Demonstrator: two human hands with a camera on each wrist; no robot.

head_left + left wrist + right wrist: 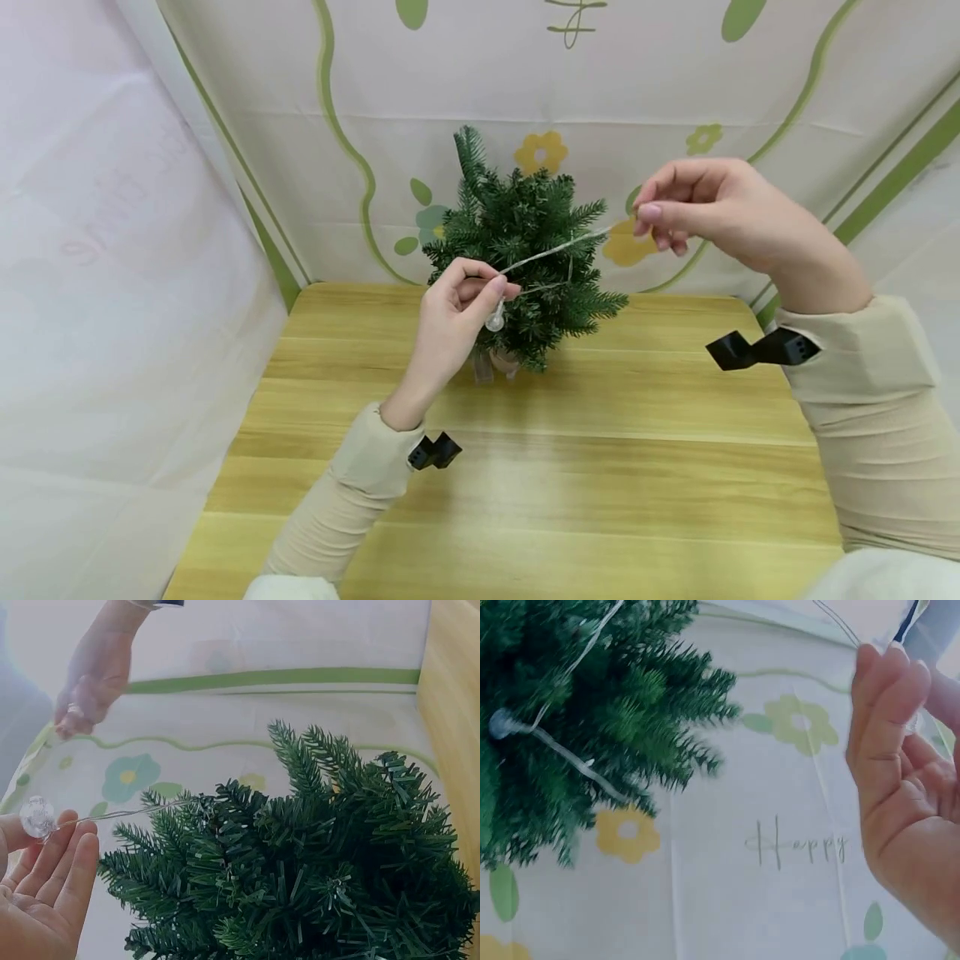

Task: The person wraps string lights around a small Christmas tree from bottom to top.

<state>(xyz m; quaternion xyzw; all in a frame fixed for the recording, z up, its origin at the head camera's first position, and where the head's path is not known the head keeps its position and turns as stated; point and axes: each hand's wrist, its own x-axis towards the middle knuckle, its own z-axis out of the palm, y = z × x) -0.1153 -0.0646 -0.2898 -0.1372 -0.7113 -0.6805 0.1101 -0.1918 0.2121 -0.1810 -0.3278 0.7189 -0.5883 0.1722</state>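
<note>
A small green artificial Christmas tree (517,221) stands on the wooden table. My left hand (453,312), in front of its left side, pinches a string light (558,247) between thumb and fingers. One clear round bulb (36,816) sits at those fingertips, and a thin wire runs from there to the branches. Up and to the right of the tree, my right hand (723,204) pinches the other end of the taut stretch of string. In the right wrist view, another bulb (502,724) and more wire lie against the needles.
A light wooden table (600,492) carries the tree near its back edge. Behind it hangs a pale cloth backdrop (465,75) with flowers and green lines, and a white cloth wall (112,292) rises on the left. Black cameras (763,348) are strapped to both wrists.
</note>
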